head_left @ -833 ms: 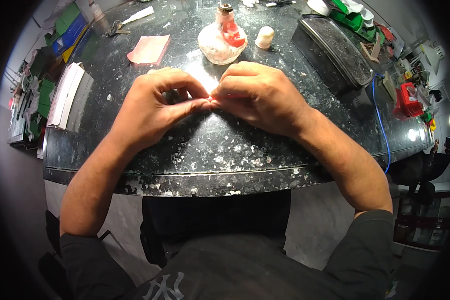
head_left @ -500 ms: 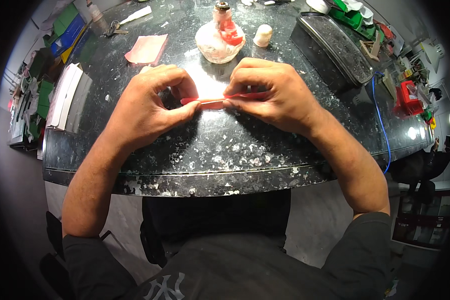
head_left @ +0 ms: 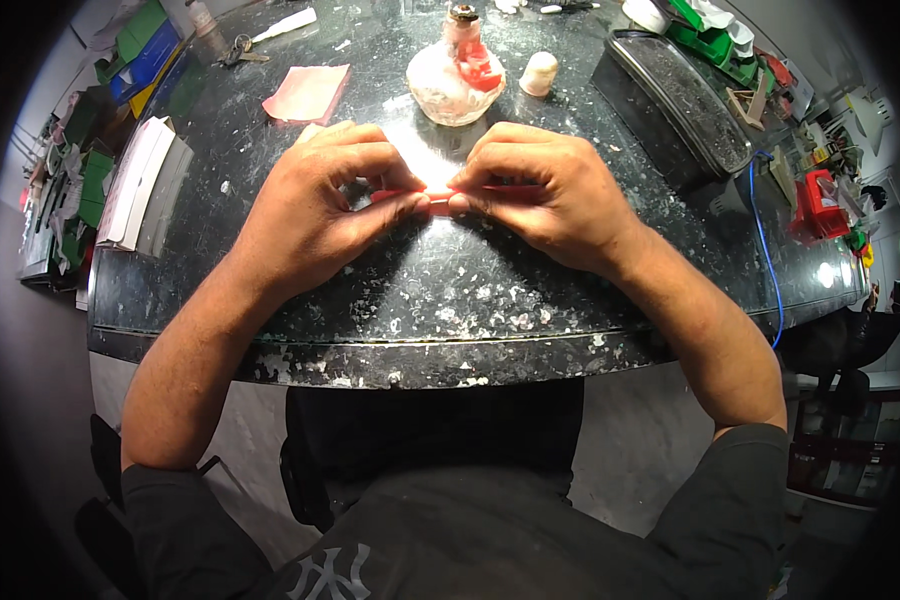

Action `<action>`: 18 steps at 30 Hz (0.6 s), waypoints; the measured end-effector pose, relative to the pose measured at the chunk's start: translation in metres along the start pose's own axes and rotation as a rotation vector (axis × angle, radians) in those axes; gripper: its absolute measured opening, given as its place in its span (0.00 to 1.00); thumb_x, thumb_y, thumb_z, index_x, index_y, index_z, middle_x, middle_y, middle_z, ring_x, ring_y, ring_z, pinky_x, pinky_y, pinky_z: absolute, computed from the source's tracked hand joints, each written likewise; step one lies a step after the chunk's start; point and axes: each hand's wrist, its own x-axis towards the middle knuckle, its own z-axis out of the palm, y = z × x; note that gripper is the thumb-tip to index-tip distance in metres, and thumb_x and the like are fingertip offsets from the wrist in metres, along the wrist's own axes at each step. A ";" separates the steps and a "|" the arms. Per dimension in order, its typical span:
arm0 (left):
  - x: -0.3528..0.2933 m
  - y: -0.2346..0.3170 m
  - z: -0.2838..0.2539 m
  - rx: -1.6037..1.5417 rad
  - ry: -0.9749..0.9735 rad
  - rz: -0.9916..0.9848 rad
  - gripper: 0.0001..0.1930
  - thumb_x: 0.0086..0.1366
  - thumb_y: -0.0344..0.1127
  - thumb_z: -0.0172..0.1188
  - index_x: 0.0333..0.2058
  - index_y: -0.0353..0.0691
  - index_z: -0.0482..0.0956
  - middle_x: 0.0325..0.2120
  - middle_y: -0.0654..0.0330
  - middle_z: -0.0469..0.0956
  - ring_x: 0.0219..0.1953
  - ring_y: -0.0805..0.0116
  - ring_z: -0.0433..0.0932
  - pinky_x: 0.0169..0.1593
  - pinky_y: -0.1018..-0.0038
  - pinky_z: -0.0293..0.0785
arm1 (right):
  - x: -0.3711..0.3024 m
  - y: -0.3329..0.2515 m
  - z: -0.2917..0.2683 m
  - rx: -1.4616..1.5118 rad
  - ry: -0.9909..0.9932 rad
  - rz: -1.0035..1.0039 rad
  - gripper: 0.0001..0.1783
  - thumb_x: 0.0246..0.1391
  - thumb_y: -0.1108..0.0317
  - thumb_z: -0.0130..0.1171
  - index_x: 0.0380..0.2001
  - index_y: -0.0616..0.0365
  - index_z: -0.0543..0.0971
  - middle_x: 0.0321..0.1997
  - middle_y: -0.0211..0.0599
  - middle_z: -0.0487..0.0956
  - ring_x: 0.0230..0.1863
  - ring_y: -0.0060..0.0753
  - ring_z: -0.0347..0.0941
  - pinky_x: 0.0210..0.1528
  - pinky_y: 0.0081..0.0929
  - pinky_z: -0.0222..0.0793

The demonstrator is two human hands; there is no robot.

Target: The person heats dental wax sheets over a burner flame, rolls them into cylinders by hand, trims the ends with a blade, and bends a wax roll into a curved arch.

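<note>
My left hand (head_left: 332, 200) and my right hand (head_left: 560, 195) meet over the middle of the table, fingertips close together. Between them they pinch a rolled or folded strip of pink wax sheet (head_left: 439, 206). Thumbs press on its near side and fingers on the far side; most of its length is hidden behind the fingers. Just beyond stands a round glass spirit lamp (head_left: 455, 90), smeared with red wax, and to its right its pale cap (head_left: 538, 74). A flat pink wax sheet (head_left: 307, 94) lies beyond my left hand.
A black lidded box (head_left: 675, 105) stands at the right, with a blue cable (head_left: 760, 230) hanging over the table edge. At the left lies a white carton (head_left: 138, 185). Keys (head_left: 242, 50) and a white tube (head_left: 286, 24) lie at the far left. Green bins (head_left: 710, 25) are at the far right.
My left hand has moved right, closer to my right hand, so less of the wax strip shows between the fingertips. The view has shifted slightly.
</note>
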 end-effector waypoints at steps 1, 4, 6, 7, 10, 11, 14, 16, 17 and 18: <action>0.000 0.000 0.000 -0.001 0.000 0.000 0.09 0.61 0.33 0.79 0.36 0.38 0.89 0.32 0.60 0.84 0.37 0.67 0.81 0.48 0.69 0.72 | 0.000 0.000 0.000 -0.001 -0.001 0.000 0.09 0.57 0.68 0.76 0.36 0.60 0.86 0.37 0.37 0.84 0.37 0.41 0.85 0.42 0.33 0.82; -0.001 -0.002 0.001 -0.003 0.002 0.013 0.09 0.61 0.34 0.80 0.37 0.38 0.90 0.33 0.60 0.85 0.38 0.67 0.82 0.48 0.69 0.74 | 0.001 0.001 0.002 -0.026 0.005 -0.018 0.09 0.58 0.68 0.76 0.36 0.60 0.86 0.36 0.37 0.84 0.38 0.40 0.85 0.42 0.33 0.81; -0.002 -0.004 0.005 -0.064 0.062 0.028 0.10 0.60 0.33 0.80 0.38 0.39 0.90 0.34 0.60 0.87 0.39 0.67 0.83 0.49 0.68 0.75 | 0.000 0.001 0.002 -0.029 0.017 -0.027 0.09 0.58 0.67 0.75 0.35 0.60 0.86 0.36 0.37 0.84 0.38 0.41 0.84 0.42 0.33 0.80; -0.002 -0.002 0.006 -0.064 0.063 0.028 0.10 0.60 0.33 0.80 0.38 0.39 0.90 0.34 0.60 0.87 0.39 0.67 0.83 0.49 0.68 0.75 | 0.000 0.000 0.002 -0.029 0.017 -0.028 0.09 0.58 0.67 0.75 0.35 0.60 0.86 0.36 0.37 0.84 0.38 0.41 0.84 0.42 0.33 0.80; -0.001 0.001 0.008 -0.040 0.050 0.048 0.10 0.60 0.34 0.81 0.38 0.39 0.90 0.35 0.61 0.87 0.40 0.66 0.83 0.49 0.68 0.76 | 0.003 -0.002 0.001 -0.033 0.008 -0.059 0.08 0.60 0.67 0.74 0.36 0.60 0.87 0.36 0.37 0.84 0.37 0.38 0.83 0.43 0.32 0.79; -0.001 0.002 0.007 -0.014 0.032 0.027 0.11 0.60 0.34 0.81 0.39 0.39 0.91 0.35 0.61 0.87 0.40 0.66 0.83 0.49 0.69 0.76 | 0.003 -0.004 -0.001 0.058 -0.022 0.020 0.08 0.61 0.67 0.74 0.37 0.60 0.88 0.36 0.36 0.84 0.37 0.34 0.83 0.43 0.30 0.79; 0.000 0.005 0.006 0.006 0.006 0.003 0.11 0.61 0.35 0.81 0.39 0.39 0.91 0.35 0.62 0.87 0.41 0.67 0.83 0.50 0.69 0.76 | 0.004 -0.004 -0.004 0.216 -0.085 0.185 0.07 0.62 0.68 0.74 0.38 0.60 0.89 0.36 0.33 0.85 0.38 0.26 0.82 0.45 0.27 0.78; 0.000 0.005 0.006 -0.001 -0.003 0.001 0.10 0.61 0.35 0.80 0.39 0.39 0.92 0.35 0.62 0.87 0.41 0.68 0.83 0.50 0.70 0.76 | 0.005 -0.002 -0.005 0.283 -0.118 0.274 0.07 0.62 0.68 0.74 0.39 0.60 0.89 0.36 0.32 0.85 0.39 0.22 0.81 0.45 0.26 0.77; 0.002 0.004 0.005 -0.108 -0.024 -0.037 0.10 0.62 0.35 0.80 0.39 0.38 0.92 0.34 0.62 0.87 0.41 0.68 0.83 0.50 0.70 0.76 | 0.006 -0.001 -0.006 0.354 -0.140 0.326 0.07 0.62 0.68 0.74 0.39 0.60 0.90 0.36 0.32 0.86 0.39 0.20 0.81 0.46 0.25 0.77; 0.003 0.002 0.005 -0.216 -0.046 -0.074 0.09 0.63 0.35 0.80 0.38 0.38 0.92 0.34 0.62 0.87 0.41 0.69 0.83 0.50 0.70 0.76 | 0.006 0.000 -0.006 0.424 -0.162 0.378 0.07 0.61 0.68 0.75 0.39 0.60 0.90 0.36 0.31 0.87 0.40 0.19 0.81 0.46 0.24 0.77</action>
